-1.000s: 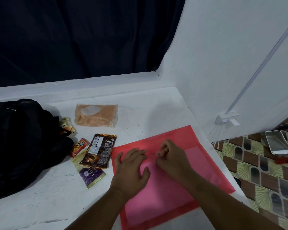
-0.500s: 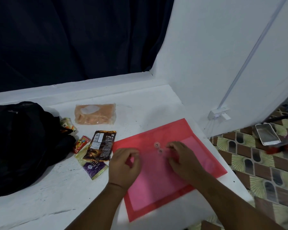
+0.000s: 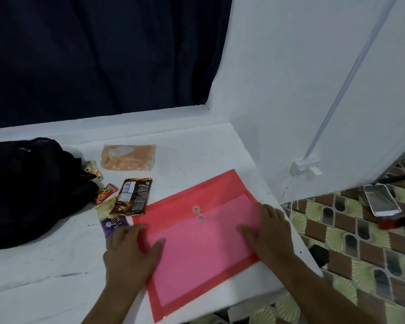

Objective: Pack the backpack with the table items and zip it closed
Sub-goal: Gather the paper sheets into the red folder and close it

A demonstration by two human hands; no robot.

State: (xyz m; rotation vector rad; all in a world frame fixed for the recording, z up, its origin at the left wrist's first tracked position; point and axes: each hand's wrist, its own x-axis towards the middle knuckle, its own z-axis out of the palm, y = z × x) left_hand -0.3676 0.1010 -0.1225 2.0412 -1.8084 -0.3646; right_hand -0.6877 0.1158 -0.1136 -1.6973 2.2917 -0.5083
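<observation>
A red plastic envelope folder [image 3: 197, 249] with two round clasps lies flat on the white table [image 3: 56, 265]. My left hand [image 3: 132, 251] rests on its left edge, fingers spread. My right hand [image 3: 269, 232] lies flat on its right side. Neither hand holds anything. A black backpack [image 3: 26, 190] slumps at the table's left. Between it and the folder lie a brown snack packet [image 3: 132, 196], a purple and yellow packet [image 3: 110, 220], a small red packet [image 3: 105, 194], a pale wrapper [image 3: 92, 168] and a clear bag of orange stuff [image 3: 128, 157].
A white wall [image 3: 290, 90] rises right of the table, with a small socket box [image 3: 305, 168] and cord. A dark curtain [image 3: 91, 54] hangs behind. To the right the floor is patterned tile, and a phone [image 3: 381, 203] lies there. The folder's near corner overhangs the table's front edge.
Both hands left the folder's clasps and slid apart, the left to the folder's left edge and the right to its right side. The camera view shifted a little.
</observation>
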